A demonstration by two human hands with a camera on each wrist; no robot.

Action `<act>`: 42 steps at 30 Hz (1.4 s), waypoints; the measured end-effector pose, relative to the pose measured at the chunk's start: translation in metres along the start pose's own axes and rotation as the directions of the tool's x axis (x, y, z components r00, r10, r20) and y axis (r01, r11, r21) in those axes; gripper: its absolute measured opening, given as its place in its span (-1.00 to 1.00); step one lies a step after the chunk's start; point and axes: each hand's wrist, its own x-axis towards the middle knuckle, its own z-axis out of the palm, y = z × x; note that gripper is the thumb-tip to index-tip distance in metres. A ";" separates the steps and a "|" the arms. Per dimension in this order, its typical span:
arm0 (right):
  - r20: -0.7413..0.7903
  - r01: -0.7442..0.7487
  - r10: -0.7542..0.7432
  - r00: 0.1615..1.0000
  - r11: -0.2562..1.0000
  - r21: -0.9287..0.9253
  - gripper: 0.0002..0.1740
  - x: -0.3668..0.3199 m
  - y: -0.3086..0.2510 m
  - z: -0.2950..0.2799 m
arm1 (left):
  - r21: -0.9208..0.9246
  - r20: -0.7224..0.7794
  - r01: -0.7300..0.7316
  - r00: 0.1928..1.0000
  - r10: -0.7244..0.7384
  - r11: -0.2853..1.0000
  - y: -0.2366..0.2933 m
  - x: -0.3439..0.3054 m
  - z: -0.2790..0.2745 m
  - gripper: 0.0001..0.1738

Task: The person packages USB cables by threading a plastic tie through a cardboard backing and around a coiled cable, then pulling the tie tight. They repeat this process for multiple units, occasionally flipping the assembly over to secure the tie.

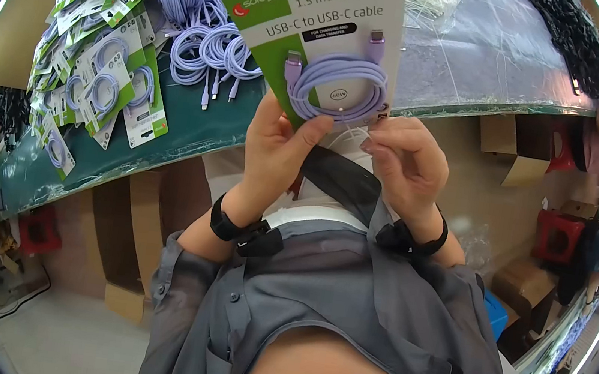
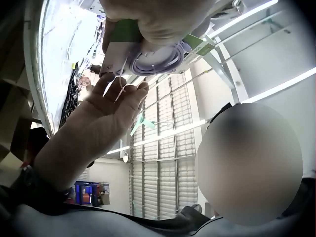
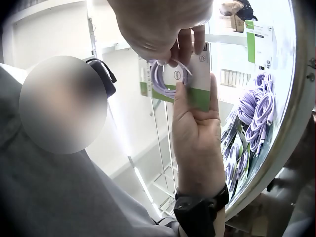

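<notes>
A green-and-white retail card [image 1: 280,14] printed "USB-C to USB-C cable" stands upright in front of me, with a coiled lilac cable [image 1: 339,90] on its face. My left hand [image 1: 274,146] grips the card's lower left, thumb on the front near the coil and fingers behind. At the bottom of the coil, my right hand [image 1: 413,156] pinches a thin white tie [image 1: 356,132] between thumb and fingertips. In the left wrist view, the tie [image 2: 122,84] runs from the coil to the right hand's fingers. The right wrist view shows the left hand [image 3: 197,133] supporting the card from below.
Carded lilac cables [image 1: 101,81] are heaped on the green table [image 1: 187,123] at left. Loose coiled cables [image 1: 211,54] lie beside them. Clear plastic sheeting [image 1: 475,59] and black cables [image 1: 573,34] lie to the right. Cardboard boxes [image 1: 136,218] stand below the table; people sit farther off.
</notes>
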 end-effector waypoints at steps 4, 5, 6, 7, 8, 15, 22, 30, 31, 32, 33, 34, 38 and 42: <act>0.044 -0.056 0.053 0.998 0.997 0.062 -0.83 0.002 0.000 0.001 | -0.098 0.014 0.122 0.993 -0.121 0.988 -0.002 0.002 -0.008 -0.46; 0.057 -0.052 0.049 0.997 0.998 0.045 -0.83 0.003 0.000 0.001 | -0.107 0.024 0.139 0.990 -0.137 0.985 -0.002 0.002 -0.009 -0.47; 0.056 -0.050 0.048 0.997 0.998 0.044 -0.83 0.003 0.000 0.001 | -0.116 0.035 0.155 0.988 -0.152 0.981 -0.002 0.003 -0.010 -0.47; 0.060 -0.037 0.035 0.998 0.999 0.024 -0.83 0.003 0.000 0.001 | -0.116 0.036 0.154 0.988 -0.150 0.981 -0.002 0.003 -0.009 -0.47; 0.063 -0.024 0.024 0.998 1.000 0.003 -0.82 0.003 0.000 0.001 | -0.117 0.025 0.149 0.989 -0.147 0.982 -0.002 0.003 -0.008 -0.48; 0.094 0.050 -0.046 0.994 0.998 -0.046 -0.82 0.006 -0.004 0.002 | -0.094 0.022 0.118 0.993 -0.117 0.989 0.000 0.002 -0.008 -0.47; 0.119 0.000 0.008 0.993 0.998 -0.070 -0.85 0.007 -0.003 0.000 | -0.047 0.042 0.060 0.997 -0.058 0.997 -0.002 0.000 -0.007 -0.44; 0.056 0.068 -0.056 0.997 0.970 -0.233 -0.82 0.011 -0.008 0.008 | 0.028 0.047 0.050 0.998 -0.051 0.998 -0.004 0.000 -0.007 -0.46; 0.049 0.098 -0.088 0.995 0.954 -0.284 -0.82 0.011 -0.008 0.008 | 0.028 0.049 0.051 0.997 -0.052 0.998 -0.004 0.000 -0.007 -0.46; 0.043 0.127 -0.120 0.992 0.934 -0.335 -0.81 0.011 -0.007 0.008 | 0.035 0.051 0.028 0.998 -0.030 0.999 -0.004 0.001 -0.007 -0.47; 0.042 0.127 -0.120 0.992 0.934 -0.335 -0.81 0.012 -0.006 0.008 | 0.043 0.052 0.004 0.999 -0.007 0.999 -0.004 0.001 -0.007 -0.47; 0.052 0.138 -0.127 0.990 0.918 -0.372 -0.81 0.013 -0.006 0.007 | 0.044 0.053 0.005 0.999 -0.007 0.999 -0.004 0.000 -0.007 -0.47; 0.036 0.091 -0.084 0.996 0.917 -0.389 -0.80 0.017 -0.004 0.009 | -0.037 0.047 0.049 0.998 -0.047 0.998 -0.003 0.000 -0.006 -0.45; 0.038 0.102 -0.094 0.995 0.941 -0.322 -0.81 0.020 0.009 0.012 | -0.098 0.045 0.075 0.996 -0.071 0.992 -0.009 -0.002 -0.006 -0.41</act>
